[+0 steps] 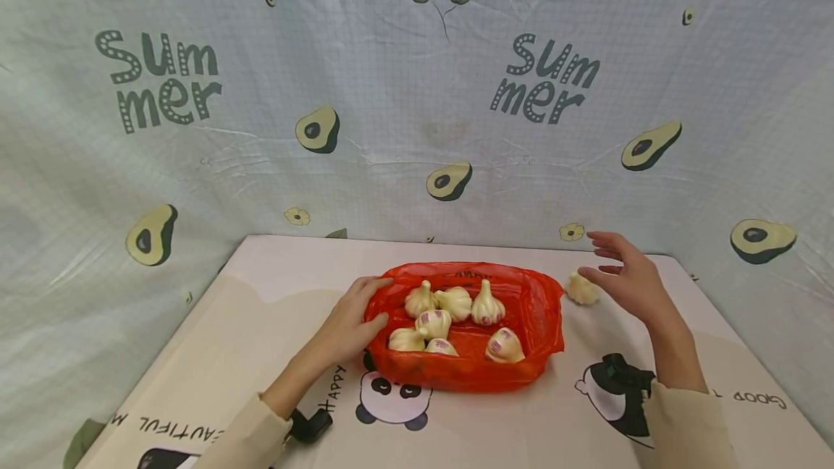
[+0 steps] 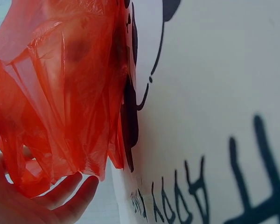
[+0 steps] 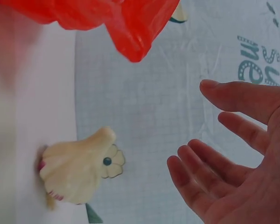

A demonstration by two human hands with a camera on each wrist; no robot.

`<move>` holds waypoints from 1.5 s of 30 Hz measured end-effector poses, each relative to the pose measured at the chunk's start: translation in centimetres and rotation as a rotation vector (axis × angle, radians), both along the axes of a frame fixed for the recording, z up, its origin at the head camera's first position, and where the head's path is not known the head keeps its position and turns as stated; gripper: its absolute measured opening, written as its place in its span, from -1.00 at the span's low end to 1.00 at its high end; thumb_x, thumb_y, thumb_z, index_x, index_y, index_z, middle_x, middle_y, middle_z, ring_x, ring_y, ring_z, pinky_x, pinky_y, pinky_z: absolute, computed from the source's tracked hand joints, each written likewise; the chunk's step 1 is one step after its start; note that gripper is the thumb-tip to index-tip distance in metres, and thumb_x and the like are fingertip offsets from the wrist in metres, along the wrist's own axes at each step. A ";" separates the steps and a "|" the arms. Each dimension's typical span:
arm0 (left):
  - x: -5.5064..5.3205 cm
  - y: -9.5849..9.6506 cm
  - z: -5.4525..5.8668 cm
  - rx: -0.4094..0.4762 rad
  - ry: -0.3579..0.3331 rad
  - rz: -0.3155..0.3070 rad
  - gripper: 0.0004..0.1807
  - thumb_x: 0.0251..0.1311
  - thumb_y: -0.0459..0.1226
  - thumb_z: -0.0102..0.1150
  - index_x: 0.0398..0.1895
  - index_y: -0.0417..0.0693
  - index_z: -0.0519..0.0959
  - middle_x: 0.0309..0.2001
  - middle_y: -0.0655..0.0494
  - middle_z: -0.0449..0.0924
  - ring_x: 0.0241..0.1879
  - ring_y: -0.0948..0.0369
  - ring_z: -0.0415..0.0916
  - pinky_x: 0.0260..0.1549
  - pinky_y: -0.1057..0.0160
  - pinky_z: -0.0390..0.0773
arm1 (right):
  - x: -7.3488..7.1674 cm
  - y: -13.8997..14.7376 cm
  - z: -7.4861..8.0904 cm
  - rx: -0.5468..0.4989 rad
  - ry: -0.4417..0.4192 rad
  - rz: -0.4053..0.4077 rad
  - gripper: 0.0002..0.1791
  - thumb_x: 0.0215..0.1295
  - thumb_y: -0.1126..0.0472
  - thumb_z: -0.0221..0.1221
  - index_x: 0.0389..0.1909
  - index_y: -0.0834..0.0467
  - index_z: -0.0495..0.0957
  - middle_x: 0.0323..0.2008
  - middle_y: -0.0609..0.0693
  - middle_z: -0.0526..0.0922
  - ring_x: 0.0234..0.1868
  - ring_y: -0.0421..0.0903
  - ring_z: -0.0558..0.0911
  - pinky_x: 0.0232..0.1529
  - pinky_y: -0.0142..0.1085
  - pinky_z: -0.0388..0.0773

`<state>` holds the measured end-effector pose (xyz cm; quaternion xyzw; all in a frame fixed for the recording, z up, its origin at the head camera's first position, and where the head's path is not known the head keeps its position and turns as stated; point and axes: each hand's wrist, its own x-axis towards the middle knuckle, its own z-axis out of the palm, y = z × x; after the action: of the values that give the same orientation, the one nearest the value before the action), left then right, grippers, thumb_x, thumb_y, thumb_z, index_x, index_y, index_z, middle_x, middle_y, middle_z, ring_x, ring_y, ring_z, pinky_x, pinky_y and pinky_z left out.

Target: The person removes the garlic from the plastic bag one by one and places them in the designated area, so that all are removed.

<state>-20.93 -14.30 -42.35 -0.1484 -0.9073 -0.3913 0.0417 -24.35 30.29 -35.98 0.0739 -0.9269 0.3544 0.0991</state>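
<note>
A red plastic bag [image 1: 469, 375], spread into a tray-like shape, sits mid-table with several garlic bulbs [image 1: 486, 304] inside. At its left end, my left hand [image 1: 355, 317] rests on the rim, thumb and index fingertips at the edge. Two of its fingers [image 2: 86, 193] touch the outside of the red plastic in the left wrist view. My right hand [image 1: 628, 281] is raised beyond the bag's right end, fingers spread and holding nothing. Close to it, a single garlic bulb [image 1: 582, 288] lies on the table. The right wrist view has this bulb [image 3: 77, 168] left of the fingertips.
The white table [image 1: 287, 288] carries printed pandas and lettering. A pale cloth [image 1: 384, 107] with avocado and "summer" prints hangs behind the table and along both sides. Black straps with small devices [image 1: 311, 425] circle the wrists.
</note>
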 end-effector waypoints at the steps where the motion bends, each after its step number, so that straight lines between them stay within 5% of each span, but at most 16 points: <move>1: 0.0 0.0 0.0 0.001 0.001 -0.001 -0.38 0.33 -0.31 0.20 0.48 0.00 0.39 0.44 -0.04 0.35 0.40 -0.07 0.39 0.25 -0.21 0.58 | 0.1 -0.2 0.1 0.005 0.005 0.003 -0.23 0.41 0.10 0.29 0.53 0.21 0.22 0.43 0.38 0.37 0.37 0.38 0.43 0.27 0.30 0.50; 18: 0.0 0.0 0.1 -0.005 0.009 0.004 -0.37 0.32 -0.31 0.20 0.48 0.02 0.39 0.44 -0.05 0.35 0.41 -0.07 0.39 0.24 -0.20 0.59 | 1.3 -2.6 1.8 0.052 0.153 0.074 -0.29 0.34 0.18 0.35 0.46 0.17 0.35 0.39 0.29 0.44 0.29 0.31 0.53 0.14 0.11 0.65; 21: 0.0 0.0 0.1 -0.004 0.008 0.005 -0.37 0.32 -0.31 0.20 0.48 0.02 0.39 0.44 -0.05 0.34 0.41 -0.07 0.39 0.23 -0.20 0.60 | 1.3 -3.0 1.8 0.043 0.175 0.098 -0.29 0.31 0.19 0.38 0.45 0.17 0.37 0.39 0.28 0.45 0.28 0.31 0.54 0.10 -0.32 0.70; 24: 0.0 0.0 0.2 -0.004 0.007 0.006 -0.36 0.32 -0.31 0.20 0.48 0.02 0.38 0.45 -0.05 0.34 0.41 -0.08 0.39 0.23 -0.20 0.60 | 1.3 -3.4 1.7 0.038 0.189 0.111 -0.30 0.30 0.21 0.38 0.43 0.17 0.39 0.38 0.27 0.47 0.27 0.29 0.55 0.03 -0.66 0.54; 26: 0.0 0.0 0.2 -0.001 0.008 0.003 -0.36 0.32 -0.32 0.19 0.48 0.02 0.38 0.45 -0.05 0.33 0.42 -0.08 0.38 0.24 -0.20 0.59 | 1.3 -3.7 1.7 0.042 0.197 0.116 -0.31 0.30 0.22 0.38 0.43 0.18 0.39 0.38 0.27 0.47 0.26 0.28 0.56 0.06 -0.56 0.61; 31: 0.0 0.0 0.3 0.008 0.010 0.001 -0.35 0.31 -0.35 0.17 0.49 0.00 0.37 0.46 -0.05 0.32 0.43 -0.08 0.37 0.26 -0.21 0.57 | 1.3 -4.7 1.6 0.040 0.203 0.149 -0.32 0.29 0.28 0.37 0.41 0.22 0.39 0.37 0.29 0.47 0.25 0.29 0.57 0.11 0.21 0.63; 45: -0.1 0.0 0.4 0.004 0.018 0.001 -0.34 0.29 -0.36 0.16 0.49 -0.01 0.37 0.47 -0.06 0.32 0.44 -0.09 0.36 0.27 -0.21 0.56 | 1.1 -8.0 1.2 0.048 0.128 0.243 -0.34 0.30 0.30 0.35 0.41 0.16 0.40 0.35 0.21 0.50 0.26 0.23 0.58 0.13 0.19 0.67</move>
<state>-21.05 -14.33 -41.93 -0.1514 -0.9062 -0.3917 0.0505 -23.26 22.25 -34.80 0.2105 -0.9110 0.3363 0.1126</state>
